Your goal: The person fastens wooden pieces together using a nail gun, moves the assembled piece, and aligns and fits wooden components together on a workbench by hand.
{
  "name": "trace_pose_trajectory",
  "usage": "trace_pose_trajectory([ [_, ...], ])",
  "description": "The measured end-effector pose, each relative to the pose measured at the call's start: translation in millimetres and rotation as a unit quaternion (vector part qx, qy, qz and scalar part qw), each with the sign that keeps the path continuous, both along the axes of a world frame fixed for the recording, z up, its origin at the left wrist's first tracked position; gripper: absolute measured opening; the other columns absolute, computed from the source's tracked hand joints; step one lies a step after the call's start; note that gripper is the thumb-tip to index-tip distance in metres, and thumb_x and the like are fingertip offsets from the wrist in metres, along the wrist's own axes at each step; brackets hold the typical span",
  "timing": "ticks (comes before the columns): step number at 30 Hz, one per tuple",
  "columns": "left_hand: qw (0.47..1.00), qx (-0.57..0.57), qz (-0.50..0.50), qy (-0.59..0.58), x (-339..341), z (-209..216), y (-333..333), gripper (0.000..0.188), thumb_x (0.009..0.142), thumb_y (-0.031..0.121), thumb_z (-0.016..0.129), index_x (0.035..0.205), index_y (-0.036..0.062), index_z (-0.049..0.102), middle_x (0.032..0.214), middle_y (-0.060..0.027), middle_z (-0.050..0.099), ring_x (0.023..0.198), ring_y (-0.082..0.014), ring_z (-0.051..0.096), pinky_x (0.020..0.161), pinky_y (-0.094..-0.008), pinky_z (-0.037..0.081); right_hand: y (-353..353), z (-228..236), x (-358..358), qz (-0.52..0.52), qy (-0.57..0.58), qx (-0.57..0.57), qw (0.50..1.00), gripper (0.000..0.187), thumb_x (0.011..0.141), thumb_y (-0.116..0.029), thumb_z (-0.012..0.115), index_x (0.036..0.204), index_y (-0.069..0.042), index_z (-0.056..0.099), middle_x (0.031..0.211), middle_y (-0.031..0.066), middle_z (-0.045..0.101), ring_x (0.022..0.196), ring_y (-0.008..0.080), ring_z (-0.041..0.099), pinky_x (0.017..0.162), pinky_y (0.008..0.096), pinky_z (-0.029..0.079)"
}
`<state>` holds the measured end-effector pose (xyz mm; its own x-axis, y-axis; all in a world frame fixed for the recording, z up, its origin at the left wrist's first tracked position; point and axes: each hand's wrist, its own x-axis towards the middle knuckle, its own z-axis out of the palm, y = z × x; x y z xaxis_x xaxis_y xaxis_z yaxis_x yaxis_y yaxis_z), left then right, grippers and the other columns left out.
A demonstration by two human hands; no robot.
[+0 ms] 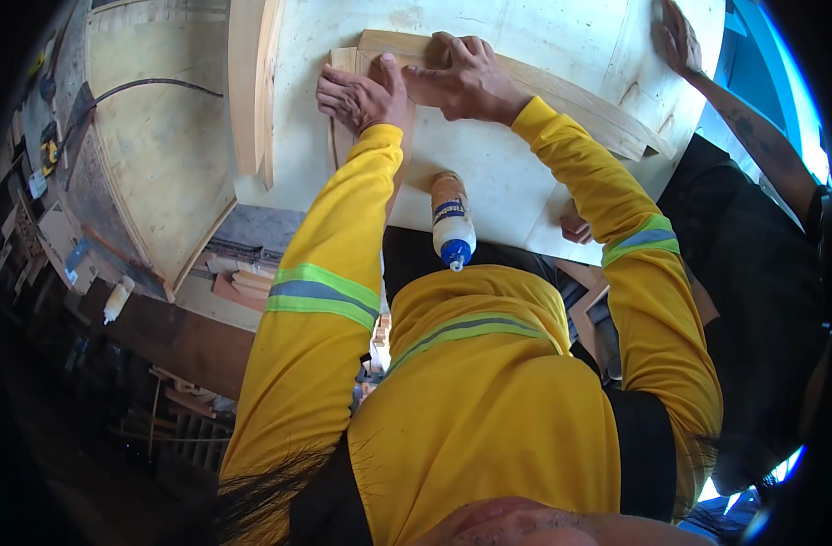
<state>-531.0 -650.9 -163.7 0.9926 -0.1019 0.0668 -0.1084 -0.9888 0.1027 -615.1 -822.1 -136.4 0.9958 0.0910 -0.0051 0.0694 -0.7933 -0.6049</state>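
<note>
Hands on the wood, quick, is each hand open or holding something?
Left hand: closed over the pale wooden strip.
Right hand: closed over the long wooden rail, fingers bent.

On the left we see a pale wooden panel (161, 173), with a dark cable (156, 81) lying across its far part. Further left we make out a yellow tool (49, 155); nearer us is a whitish bottle (118, 299). On the right we have another person in dark clothes (761, 300), with a blue structure (760, 59) beyond.
</note>
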Motion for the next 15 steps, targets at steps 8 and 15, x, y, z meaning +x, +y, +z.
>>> trace_pose_trajectory([
  [8, 1.000, 0.015, 0.010, -0.004, -0.1, 2.8, -5.2, 0.094, 0.086, 0.067, 0.053, 0.135, -0.0114, 0.036, 0.121, -0.0227, 0.046, 0.111, -0.0368, 0.044, 0.098, -0.0482, 0.033, 0.3, -0.1, 1.4, 0.004, 0.010, -0.009, 1.000, 0.079, 0.057, -0.015, 0.080, 0.132, -0.036, 0.064, 0.139, 0.0157, 0.047, 0.114, 0.0396, 0.049, 0.103, 0.0503, 0.041],
  [15, 0.999, -0.005, 0.021, 0.026, -1.9, 16.2, -3.1, 0.092, 0.087, 0.065, 0.054, 0.136, -0.0108, 0.037, 0.125, -0.0238, 0.046, 0.115, -0.0371, 0.044, 0.100, -0.0484, 0.032, 2.0, 4.1, 2.1, 0.000, -0.007, -0.018, 1.000, 0.073, 0.064, -0.025, 0.084, 0.133, -0.034, 0.063, 0.142, 0.0142, 0.046, 0.116, 0.0414, 0.049, 0.100, 0.0528, 0.045],
])
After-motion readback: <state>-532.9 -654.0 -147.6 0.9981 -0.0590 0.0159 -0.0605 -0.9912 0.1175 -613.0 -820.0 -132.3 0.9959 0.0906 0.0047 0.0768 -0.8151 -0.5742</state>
